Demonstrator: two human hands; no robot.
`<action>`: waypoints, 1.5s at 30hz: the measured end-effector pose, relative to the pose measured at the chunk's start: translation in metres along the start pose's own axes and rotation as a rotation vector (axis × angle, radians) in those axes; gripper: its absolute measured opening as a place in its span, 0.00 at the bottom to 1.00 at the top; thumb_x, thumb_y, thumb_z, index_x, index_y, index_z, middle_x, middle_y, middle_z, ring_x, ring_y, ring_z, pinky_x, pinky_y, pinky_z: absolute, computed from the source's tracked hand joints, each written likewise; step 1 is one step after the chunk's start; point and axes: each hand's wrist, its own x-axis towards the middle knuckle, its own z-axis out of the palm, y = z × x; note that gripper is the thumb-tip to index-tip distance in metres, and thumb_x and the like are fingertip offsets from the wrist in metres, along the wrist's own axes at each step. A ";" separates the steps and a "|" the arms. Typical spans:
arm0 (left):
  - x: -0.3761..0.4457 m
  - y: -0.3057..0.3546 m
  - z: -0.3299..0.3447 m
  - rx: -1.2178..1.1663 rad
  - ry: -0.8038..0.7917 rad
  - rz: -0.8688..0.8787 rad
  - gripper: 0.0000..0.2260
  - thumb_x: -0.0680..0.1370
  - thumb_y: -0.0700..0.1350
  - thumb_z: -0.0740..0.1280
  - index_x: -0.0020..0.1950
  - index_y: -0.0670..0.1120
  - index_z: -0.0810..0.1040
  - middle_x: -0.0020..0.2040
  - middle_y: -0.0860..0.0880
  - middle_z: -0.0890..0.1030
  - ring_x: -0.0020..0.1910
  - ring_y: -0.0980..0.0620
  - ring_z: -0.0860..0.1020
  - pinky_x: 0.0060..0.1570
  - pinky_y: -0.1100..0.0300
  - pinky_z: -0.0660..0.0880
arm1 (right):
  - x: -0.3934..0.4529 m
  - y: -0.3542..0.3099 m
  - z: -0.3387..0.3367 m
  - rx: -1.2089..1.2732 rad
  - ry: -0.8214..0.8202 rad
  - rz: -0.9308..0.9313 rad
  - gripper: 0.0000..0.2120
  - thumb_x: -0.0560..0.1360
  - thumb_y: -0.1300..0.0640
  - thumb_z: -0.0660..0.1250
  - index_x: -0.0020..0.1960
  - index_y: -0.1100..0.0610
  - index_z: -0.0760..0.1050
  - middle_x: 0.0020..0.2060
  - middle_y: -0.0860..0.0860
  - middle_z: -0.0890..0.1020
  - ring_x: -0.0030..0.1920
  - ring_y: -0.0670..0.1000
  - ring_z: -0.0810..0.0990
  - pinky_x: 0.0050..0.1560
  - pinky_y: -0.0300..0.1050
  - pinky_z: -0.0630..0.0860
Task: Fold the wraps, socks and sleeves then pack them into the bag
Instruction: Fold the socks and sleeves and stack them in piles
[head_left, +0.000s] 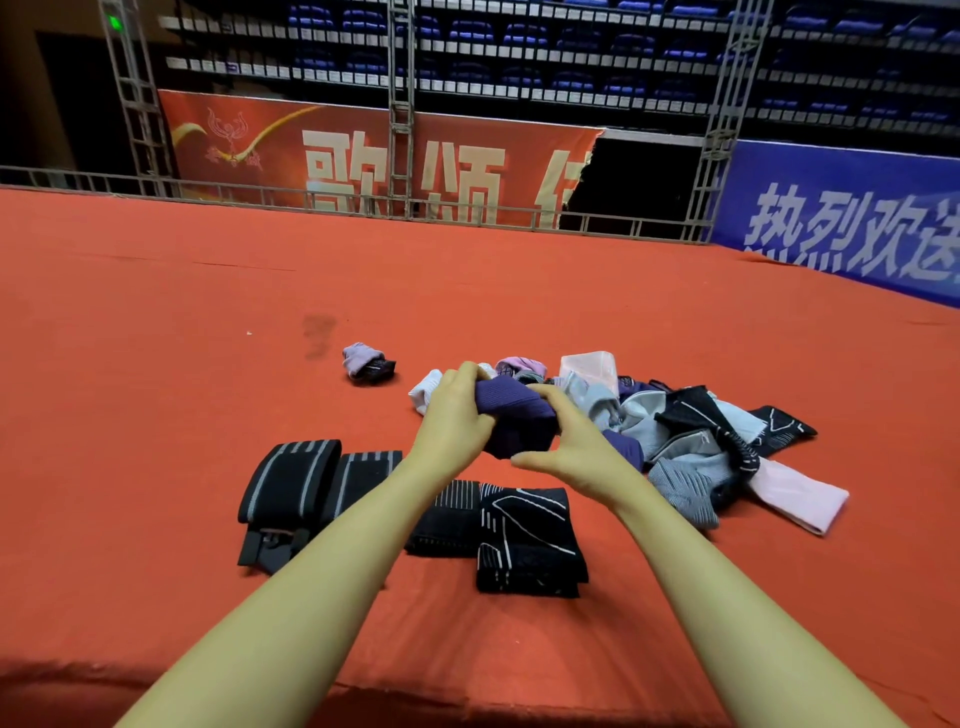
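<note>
Between both hands (457, 415) (576, 447), purple sock (511, 415) lies crosswise.

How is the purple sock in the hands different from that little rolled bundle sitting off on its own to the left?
The purple sock is one dark purple colour and gripped by both the left hand and right hand; the rolled bundle is lilac with black and lies untouched on the red cloth. The sock looks bulkier, the bundle more compact. Both are bunched fabric.

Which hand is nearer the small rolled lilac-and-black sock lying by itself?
Left. The left hand grips the purple sock just right of the rolled lilac-and-black sock. The right hand holds the purple sock's other side, farther right.
</note>
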 end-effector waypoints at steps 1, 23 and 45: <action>0.000 0.001 0.000 -0.004 0.012 -0.009 0.13 0.70 0.32 0.62 0.50 0.47 0.70 0.47 0.48 0.71 0.46 0.49 0.69 0.39 0.63 0.61 | 0.001 0.000 0.002 -0.051 0.060 0.011 0.25 0.66 0.66 0.74 0.58 0.52 0.70 0.49 0.47 0.79 0.46 0.40 0.77 0.49 0.36 0.73; -0.004 -0.011 -0.003 0.035 -0.201 0.127 0.12 0.71 0.49 0.70 0.47 0.48 0.69 0.44 0.54 0.68 0.44 0.51 0.69 0.49 0.55 0.70 | 0.012 0.004 -0.002 0.206 0.412 0.088 0.14 0.70 0.71 0.66 0.39 0.53 0.68 0.34 0.49 0.74 0.34 0.46 0.70 0.35 0.37 0.67; 0.006 0.004 0.006 0.563 0.168 0.104 0.07 0.77 0.42 0.60 0.55 0.43 0.70 0.40 0.38 0.80 0.43 0.37 0.76 0.35 0.54 0.59 | 0.009 0.011 -0.010 0.158 0.449 0.162 0.13 0.68 0.72 0.68 0.39 0.55 0.71 0.31 0.51 0.74 0.32 0.46 0.71 0.36 0.40 0.69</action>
